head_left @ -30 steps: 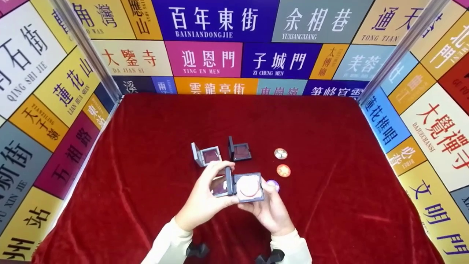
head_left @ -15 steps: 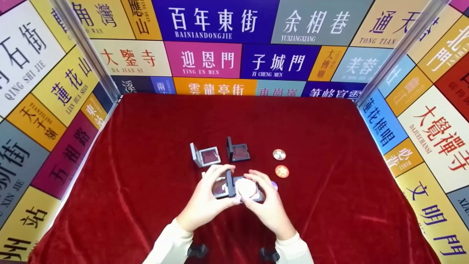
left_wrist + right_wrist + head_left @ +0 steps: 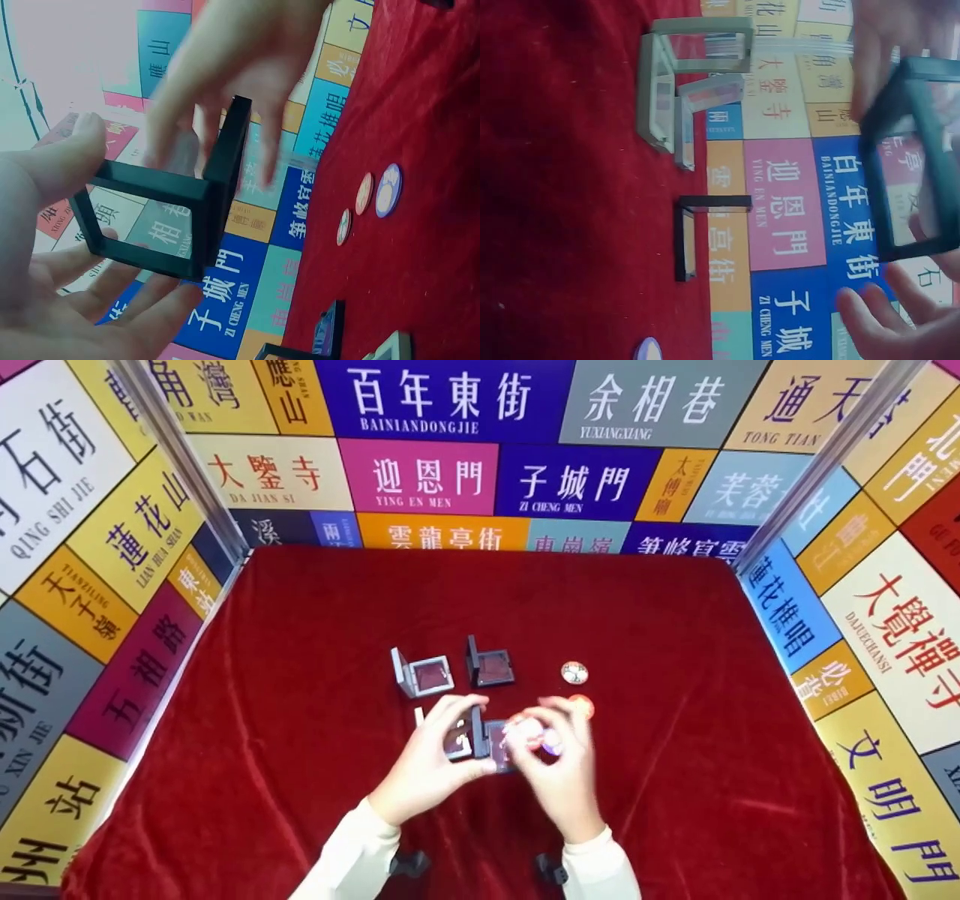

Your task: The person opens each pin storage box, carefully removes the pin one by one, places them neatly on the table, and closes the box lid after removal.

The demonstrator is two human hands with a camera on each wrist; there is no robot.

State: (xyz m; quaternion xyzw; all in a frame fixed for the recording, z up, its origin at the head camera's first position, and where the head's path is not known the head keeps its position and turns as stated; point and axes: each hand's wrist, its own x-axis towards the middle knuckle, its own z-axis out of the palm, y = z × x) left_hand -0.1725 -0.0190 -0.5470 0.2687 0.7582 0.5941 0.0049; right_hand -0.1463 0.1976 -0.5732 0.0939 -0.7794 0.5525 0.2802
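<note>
My left hand (image 3: pixel 431 765) grips a black hinged display case (image 3: pixel 480 735), its two clear-windowed frames unfolded at an angle; the case also shows in the left wrist view (image 3: pixel 146 217). Thumb and fingers of that hand (image 3: pixel 112 307) lie along its edges. Just right of the case, my right hand (image 3: pixel 562 769) pinches a pale round badge (image 3: pixel 525 730), blurred by motion. Beneath or beside this hand lie an orange badge (image 3: pixel 582 706) and a purple badge (image 3: pixel 552 743), partly covered. In the right wrist view, the held badge is not clear.
Behind the hands stand a grey unfolded display case (image 3: pixel 429 675) and a black one (image 3: pixel 493 667). Another pale case (image 3: pixel 457 744) is partly hidden by the left hand. A patterned white badge (image 3: pixel 574 673) lies on the red cloth (image 3: pixel 675 780). Sign-covered panels (image 3: pixel 420 476) surround the cloth.
The pale badge lay in the held case; the right hand went from supporting the case to grasping the badge and lifting it out to the right. The left hand stays nearly still.
</note>
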